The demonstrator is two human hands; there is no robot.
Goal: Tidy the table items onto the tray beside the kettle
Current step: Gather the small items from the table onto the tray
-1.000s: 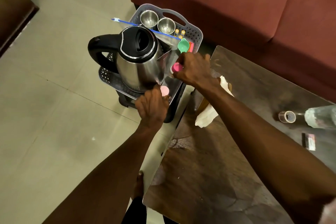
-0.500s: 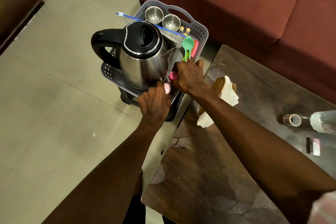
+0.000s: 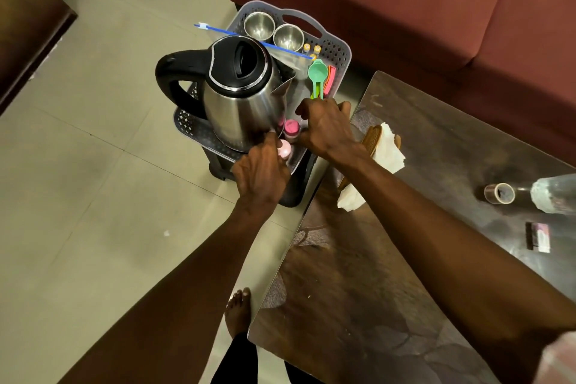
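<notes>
Steel-bodied electric kettle [image 3: 246, 97] filled most of the grey perforated plastic tray [image 3: 338, 53] beside the glossy brown desk [image 3: 420, 140]. At the tray's near corner, the right hand [image 3: 324, 126] seemed to pinch a pink-capped small bottle [image 3: 292, 129]; the left hand [image 3: 260, 171] gripped a paler pink-topped bottle [image 3: 284, 148]. Both were being seated; next came letting go, then fetching the desk's leftovers.

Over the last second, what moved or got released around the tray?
The dark pink-capped jar went from the right hand down onto the tray beside the kettle; whether it is released is unclear. The left hand still holds the pale pink-capped jar. Kettle, steel cups and spoons unchanged.
</notes>
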